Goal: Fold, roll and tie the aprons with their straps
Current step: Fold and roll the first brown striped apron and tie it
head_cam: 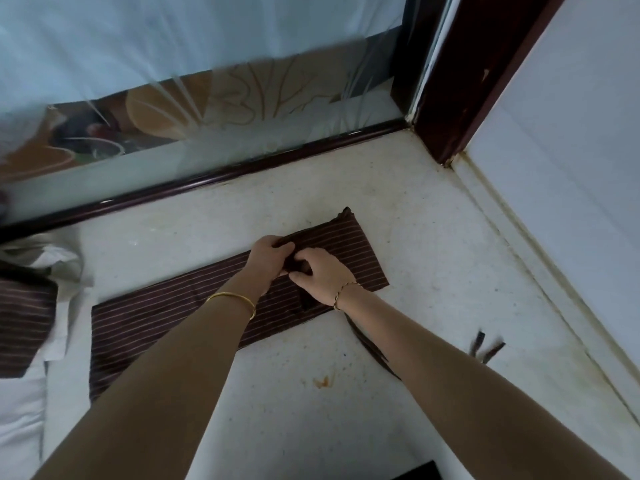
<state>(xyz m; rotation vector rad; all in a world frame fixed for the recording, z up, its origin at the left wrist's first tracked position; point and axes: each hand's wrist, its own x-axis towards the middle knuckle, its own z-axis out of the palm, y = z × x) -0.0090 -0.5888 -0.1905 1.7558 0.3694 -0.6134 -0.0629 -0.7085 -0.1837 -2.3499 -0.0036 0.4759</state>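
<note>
Under two hands (268,252) (322,275), apron (166,317) (of two).

1 head-worn wide-angle view, steeply downward, close above pale surface (304,420)

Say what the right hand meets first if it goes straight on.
Probably the left hand, just ahead of the right hand on the striped apron; their fingers look nearly touching.
</note>
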